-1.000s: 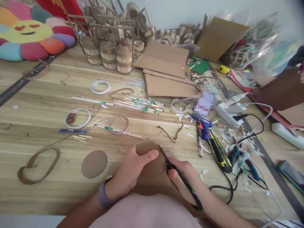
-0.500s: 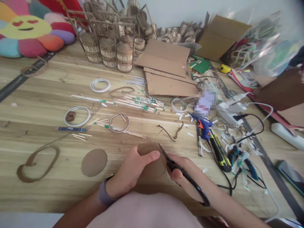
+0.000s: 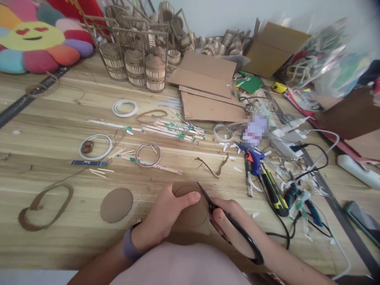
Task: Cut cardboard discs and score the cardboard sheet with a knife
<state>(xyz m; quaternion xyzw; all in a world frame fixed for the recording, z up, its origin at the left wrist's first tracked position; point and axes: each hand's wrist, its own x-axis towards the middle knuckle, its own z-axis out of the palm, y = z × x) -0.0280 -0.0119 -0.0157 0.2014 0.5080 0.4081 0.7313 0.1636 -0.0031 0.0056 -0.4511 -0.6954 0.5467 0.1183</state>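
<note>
A brown piece of cardboard point(image 3: 192, 211) with a circle drawn on it is pinched in my left hand point(image 3: 168, 209), the thumb lying flat across its top. My right hand point(image 3: 227, 217) grips a pair of black-handled scissors point(image 3: 237, 227). Their blades meet the cardboard's upper right edge, along the drawn line. A round cardboard disc point(image 3: 116, 205) lies on the table left of my left hand. Beyond the cardboard, a curled thin offcut point(image 3: 215, 168) rests on the wood.
Behind are stacked cardboard sheets point(image 3: 208, 105), small slatted buckets point(image 3: 156, 73) in a frame, and tape rolls point(image 3: 125, 107). On the right lie a blue glue gun point(image 3: 253, 158), a yellow-black cutter point(image 3: 274, 190), pliers point(image 3: 311, 209), cables and a power strip point(image 3: 287, 142).
The scissors have opened a little wider at the handles, the right thumb lifting slightly. Both hands stay at nearly the same spot, and the cardboard's lower corner shows more.
</note>
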